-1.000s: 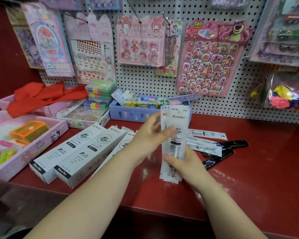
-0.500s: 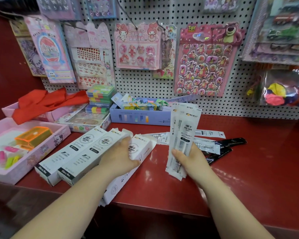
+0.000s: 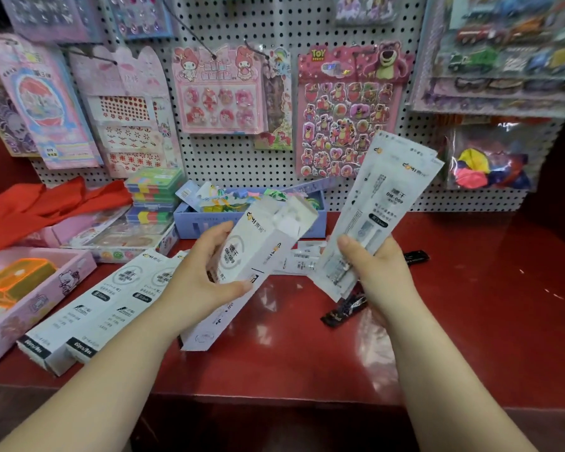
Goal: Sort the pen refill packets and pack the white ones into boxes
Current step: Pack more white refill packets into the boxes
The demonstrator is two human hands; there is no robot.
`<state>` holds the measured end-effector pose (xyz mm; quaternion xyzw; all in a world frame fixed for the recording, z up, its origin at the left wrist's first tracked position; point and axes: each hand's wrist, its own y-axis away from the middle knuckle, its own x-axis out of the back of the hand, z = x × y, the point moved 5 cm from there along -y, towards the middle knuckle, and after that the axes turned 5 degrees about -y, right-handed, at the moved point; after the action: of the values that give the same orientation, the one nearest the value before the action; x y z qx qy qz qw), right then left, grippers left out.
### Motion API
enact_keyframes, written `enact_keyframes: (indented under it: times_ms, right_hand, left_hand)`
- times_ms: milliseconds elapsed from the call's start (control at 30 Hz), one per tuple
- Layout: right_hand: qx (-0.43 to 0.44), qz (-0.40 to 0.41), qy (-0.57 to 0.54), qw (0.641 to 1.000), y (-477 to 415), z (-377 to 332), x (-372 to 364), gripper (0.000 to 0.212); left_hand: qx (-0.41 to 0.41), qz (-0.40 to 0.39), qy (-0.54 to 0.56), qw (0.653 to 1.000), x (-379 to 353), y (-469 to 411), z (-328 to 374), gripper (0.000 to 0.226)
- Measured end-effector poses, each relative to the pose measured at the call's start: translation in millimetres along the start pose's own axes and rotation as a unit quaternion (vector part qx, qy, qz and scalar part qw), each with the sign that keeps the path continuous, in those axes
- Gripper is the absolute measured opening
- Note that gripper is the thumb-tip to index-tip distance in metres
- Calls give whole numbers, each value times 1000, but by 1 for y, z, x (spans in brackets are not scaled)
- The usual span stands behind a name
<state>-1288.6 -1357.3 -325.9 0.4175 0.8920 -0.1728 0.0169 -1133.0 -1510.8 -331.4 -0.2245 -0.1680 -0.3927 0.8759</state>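
One open-flapped box (image 3: pixel 261 243) is gripped by the left hand (image 3: pixel 199 278), white packets (image 3: pixel 388 197) by the right hand (image 3: pixel 377 272). Two more boxes (image 3: pixel 82 308) are laid on the surface (image 3: pixel 307 360).

A second ago the left hand (image 3: pixel 206 272) was on the white packets (image 3: pixel 382 207) with the other hand. Then it let go and went down to a white box (image 3: pixel 258 243) lying on the table (image 3: pixel 470 321). Now it grips that box and has picked it up, tilted, with the open end pointing up toward the packets. The right hand (image 3: pixel 372 272) has moved too: its packets are higher now and lean more to the right.
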Motion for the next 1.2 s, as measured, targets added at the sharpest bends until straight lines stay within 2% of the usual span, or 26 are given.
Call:
enact_keyframes:
  times_ms: [133,267,400,533,633,833,933,1000,1067,1200]
  right_hand:
    - [-4,-27,-7,1000,4,1,-8,21]
    - [-23,-53,-17,998,10,0,-19,20]
    - [-12,-78,-41,996,15,-13,-36,20]
    - [-6,-75,-64,995,12,-32,-53,19]
    - [-1,-46,-91,995,7,-49,-58,18]
    - [-6,48,-147,988,-3,-68,-65,13]
    - [-9,86,-177,980,-9,-72,-70,24]
    - [-9,99,-173,980,-13,-75,-75,22]
    - [-4,100,-150,984,-16,-78,-81,9]
    - [11,98,-134,986,-19,-81,-89,23]
  left_hand:
    - [3,25,53,998,-5,-5,0,78]
    - [26,39,86,995,-2,-1,-9,97]
    - [51,20,119,991,3,7,-13,71]
    - [66,-4,106,992,8,14,-17,62]
    - [75,-23,74,994,9,25,-23,54]
    - [65,-5,50,997,8,34,-25,58]
    - [70,-10,36,997,8,34,-25,58]
    - [69,-18,26,997,7,35,-26,61]
    - [65,-22,4,998,7,36,-25,63]
    - [63,-19,-9,998,8,36,-26,72]
